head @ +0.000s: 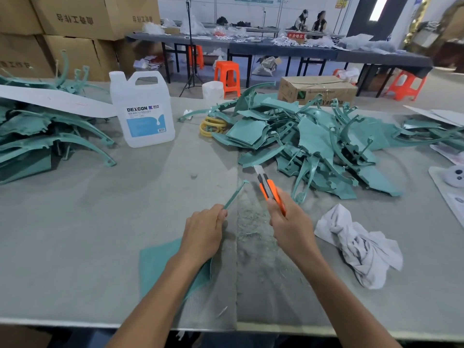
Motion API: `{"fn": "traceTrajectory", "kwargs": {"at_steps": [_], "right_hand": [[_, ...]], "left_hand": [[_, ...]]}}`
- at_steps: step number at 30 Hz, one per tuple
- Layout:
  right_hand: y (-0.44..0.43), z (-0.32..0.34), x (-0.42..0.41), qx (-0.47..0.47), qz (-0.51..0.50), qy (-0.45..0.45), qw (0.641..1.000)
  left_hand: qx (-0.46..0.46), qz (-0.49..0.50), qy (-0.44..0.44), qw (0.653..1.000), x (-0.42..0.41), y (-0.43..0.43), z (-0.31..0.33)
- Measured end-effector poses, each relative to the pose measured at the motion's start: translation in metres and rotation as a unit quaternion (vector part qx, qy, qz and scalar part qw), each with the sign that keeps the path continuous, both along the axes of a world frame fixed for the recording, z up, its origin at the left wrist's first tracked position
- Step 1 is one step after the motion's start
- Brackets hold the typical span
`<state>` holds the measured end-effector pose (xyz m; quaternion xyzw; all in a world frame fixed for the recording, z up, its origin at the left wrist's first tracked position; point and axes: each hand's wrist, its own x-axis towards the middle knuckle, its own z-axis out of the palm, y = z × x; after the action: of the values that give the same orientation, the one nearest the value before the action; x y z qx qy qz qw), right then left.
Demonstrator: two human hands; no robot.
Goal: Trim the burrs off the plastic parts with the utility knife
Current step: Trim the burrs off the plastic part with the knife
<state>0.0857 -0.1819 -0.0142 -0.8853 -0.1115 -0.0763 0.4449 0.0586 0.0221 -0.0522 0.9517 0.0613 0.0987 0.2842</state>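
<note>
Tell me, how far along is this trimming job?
Some trimming looks done: teal shavings litter the table between the hands. Now the left hand pinches a thin teal piece while the right hand grips the utility knife, blade out. A heap of teal parts beyond the knife likely awaits trimming.

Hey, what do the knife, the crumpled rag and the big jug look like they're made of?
The knife: glossy orange plastic body, dull grey blade, likely steel. The rag: soft white cloth, going by its limp folds, smudged grey. The jug: translucent, slightly matte plastic with a printed label.
</note>
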Motion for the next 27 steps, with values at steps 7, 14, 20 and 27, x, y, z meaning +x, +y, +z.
{"fn": "traceTrajectory", "kwargs": {"at_steps": [7, 14, 20, 27], "right_hand": [[-0.001, -0.001, 0.000, -0.083, -0.010, -0.001, 0.996], [-0.006, 0.000, -0.003, -0.107, -0.017, -0.017, 0.994], [-0.008, -0.001, -0.008, -0.114, 0.006, -0.018, 0.993], [-0.015, 0.007, -0.015, -0.223, 0.034, -0.155, 0.962]], "left_hand": [[-0.011, 0.000, -0.005, 1.000, -0.001, 0.000, 0.000], [-0.011, -0.003, -0.005, 1.000, -0.001, 0.000, 0.000], [0.007, 0.000, -0.005, 1.000, 0.000, -0.001, -0.001], [0.020, 0.003, 0.002, 1.000, 0.000, -0.002, 0.003]]}}
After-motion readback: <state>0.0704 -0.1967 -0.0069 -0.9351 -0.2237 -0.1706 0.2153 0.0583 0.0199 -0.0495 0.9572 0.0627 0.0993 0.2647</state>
